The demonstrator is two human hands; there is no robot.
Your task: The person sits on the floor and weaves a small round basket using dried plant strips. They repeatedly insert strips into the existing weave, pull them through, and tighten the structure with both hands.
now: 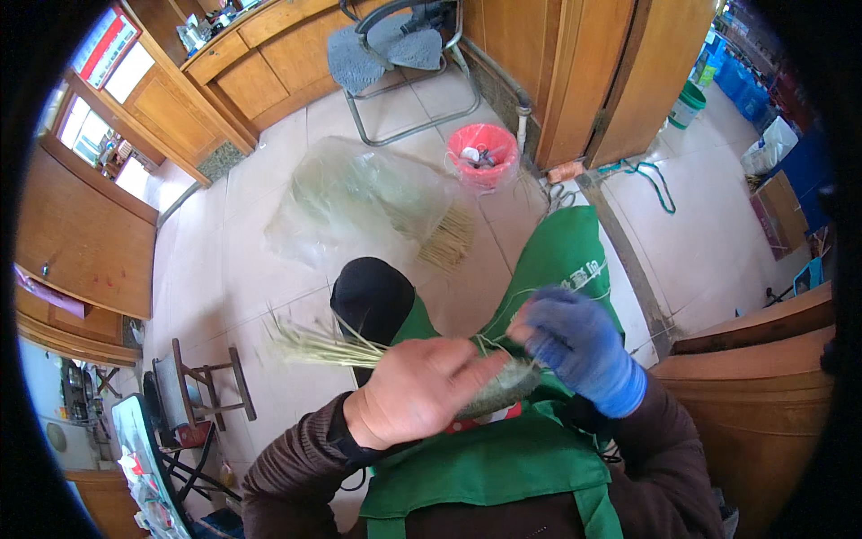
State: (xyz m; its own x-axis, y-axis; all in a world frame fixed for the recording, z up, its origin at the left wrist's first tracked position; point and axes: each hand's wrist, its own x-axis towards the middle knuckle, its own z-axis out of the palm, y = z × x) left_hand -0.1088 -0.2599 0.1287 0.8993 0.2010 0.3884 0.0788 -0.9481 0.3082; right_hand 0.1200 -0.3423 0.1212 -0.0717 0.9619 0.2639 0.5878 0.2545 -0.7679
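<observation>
My left hand (pixel 427 387), bare, is closed around a bundle of pale green plant stalks (pixel 330 347) whose loose ends fan out to the left. My right hand (pixel 582 343), in a blue knit glove with the fingertips showing, pinches a thin light string (pixel 495 342) close to my left fingertips. Both hands are slightly blurred. Below them, on my lap, lies a rounded grey-green woven-looking piece (pixel 502 391), partly hidden by my left hand. A green apron (pixel 485 458) covers my lap and one leg.
A clear plastic bag (pixel 350 202) with straw-like stalks (pixel 448 236) lies on the tiled floor. Beyond it stand a red lined bucket (pixel 483 158) and a metal-framed chair (pixel 411 124). Scissors (pixel 559 197) lie near the doorway. A small folding stool (pixel 212 381) stands at the left.
</observation>
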